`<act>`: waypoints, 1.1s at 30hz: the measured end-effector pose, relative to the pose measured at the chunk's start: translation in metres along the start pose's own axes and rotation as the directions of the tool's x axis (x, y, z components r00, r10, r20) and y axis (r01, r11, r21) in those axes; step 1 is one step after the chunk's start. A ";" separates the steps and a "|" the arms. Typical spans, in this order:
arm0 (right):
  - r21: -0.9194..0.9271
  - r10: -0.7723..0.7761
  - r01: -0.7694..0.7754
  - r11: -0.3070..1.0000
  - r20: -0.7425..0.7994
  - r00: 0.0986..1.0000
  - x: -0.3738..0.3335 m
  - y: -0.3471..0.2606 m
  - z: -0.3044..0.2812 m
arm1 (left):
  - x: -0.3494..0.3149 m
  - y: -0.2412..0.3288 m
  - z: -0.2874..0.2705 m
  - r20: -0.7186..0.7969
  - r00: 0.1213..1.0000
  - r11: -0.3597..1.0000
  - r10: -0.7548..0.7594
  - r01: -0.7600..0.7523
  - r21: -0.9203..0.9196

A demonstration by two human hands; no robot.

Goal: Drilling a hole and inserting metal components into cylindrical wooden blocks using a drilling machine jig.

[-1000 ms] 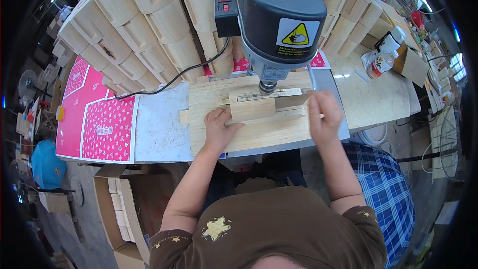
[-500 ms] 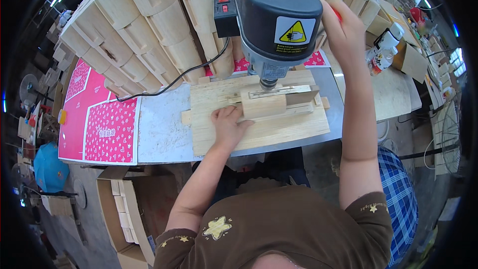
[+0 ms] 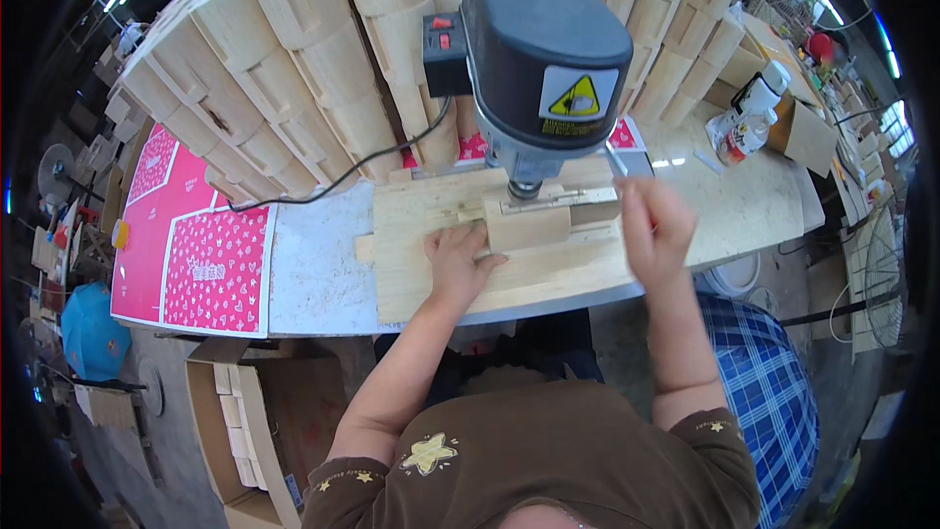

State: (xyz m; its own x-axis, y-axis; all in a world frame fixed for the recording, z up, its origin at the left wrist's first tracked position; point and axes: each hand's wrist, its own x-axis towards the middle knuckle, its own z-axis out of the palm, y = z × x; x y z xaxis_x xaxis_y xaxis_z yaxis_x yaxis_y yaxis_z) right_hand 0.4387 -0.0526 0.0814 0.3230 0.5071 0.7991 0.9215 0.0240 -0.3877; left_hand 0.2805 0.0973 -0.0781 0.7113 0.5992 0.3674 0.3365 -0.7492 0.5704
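Note:
A dark drill press (image 3: 548,49) stands before me, its chuck (image 3: 524,189) right over a pale, rounded wooden block (image 3: 529,225). The block lies in a wooden jig on a flat board (image 3: 421,284). My left hand (image 3: 460,263) presses on the block's left end, fingers bent against it and thumb at its front side. On the right, my right hand (image 3: 658,230) is closed round the end of the press's metal lever (image 3: 616,160); the grip itself is hidden in the fist. Whether the bit is inside the wood cannot be seen.
Tall stacks of similar wooden blocks (image 3: 294,20) rise behind the press. A black cable (image 3: 338,181) crosses the pink printed sheet (image 3: 147,255) at left. Bottles (image 3: 749,127) stand at back right. Below the table sits a cardboard box (image 3: 211,431) holding wooden pieces; a blue plaid cover (image 3: 759,362) is at right.
My right hand has swung the lever down and toward me, from beside the press head to near the board's right edge. My left hand stays at the block. The view has shifted slightly.

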 end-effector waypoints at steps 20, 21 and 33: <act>-0.056 0.253 -0.254 0.966 -0.025 0.967 0.129 0.027 0.025 | 0.010 0.010 0.003 0.003 0.995 0.962 -0.104 0.101 -0.252; 0.068 0.263 -0.262 0.963 0.000 0.965 0.130 0.035 0.029 | 0.010 0.010 0.004 0.007 0.994 0.962 -0.105 0.104 -0.253; -0.216 0.155 -0.034 0.976 0.570 0.807 -0.049 0.093 0.020 | 0.010 0.004 -0.020 -0.005 1.000 0.897 0.014 -0.014 -0.442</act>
State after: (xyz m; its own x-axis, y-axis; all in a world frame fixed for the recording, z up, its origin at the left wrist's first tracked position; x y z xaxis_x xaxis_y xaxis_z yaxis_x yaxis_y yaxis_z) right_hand 0.5038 -0.0575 -0.0028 0.2799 0.9042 0.3226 0.9346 -0.1799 -0.3067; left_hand 0.2765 0.1054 -0.0576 0.7127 0.5904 0.3788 0.0189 -0.5560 0.8310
